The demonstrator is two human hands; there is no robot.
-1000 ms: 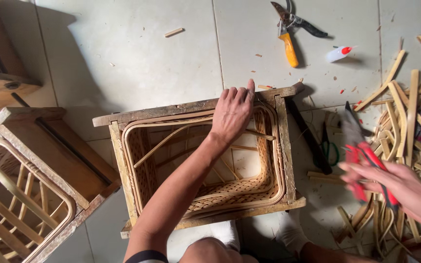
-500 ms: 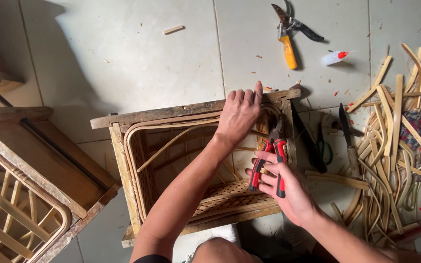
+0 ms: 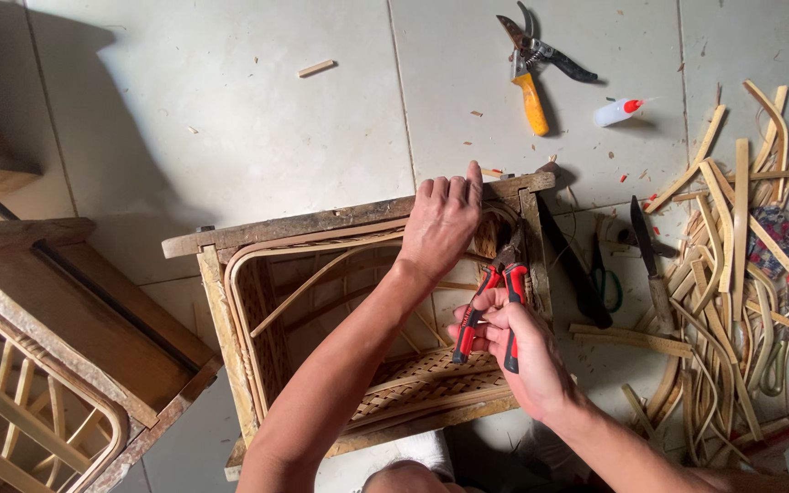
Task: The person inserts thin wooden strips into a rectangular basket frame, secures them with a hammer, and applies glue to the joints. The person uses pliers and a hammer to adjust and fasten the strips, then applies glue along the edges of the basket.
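Tiled floor at centre frame: your left hand (image 3: 445,219) presses flat on the rattan-and-wood frame (image 3: 358,319) while your right hand (image 3: 522,351) grips red-handled pliers (image 3: 495,292).

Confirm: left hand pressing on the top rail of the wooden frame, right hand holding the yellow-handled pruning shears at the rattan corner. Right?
Not quite. The right hand holds red-and-black-handled pliers; the yellow-handled pruning shears lie untouched on the floor tiles, as the head view shows. The left hand does press on the top rail of the wooden frame.
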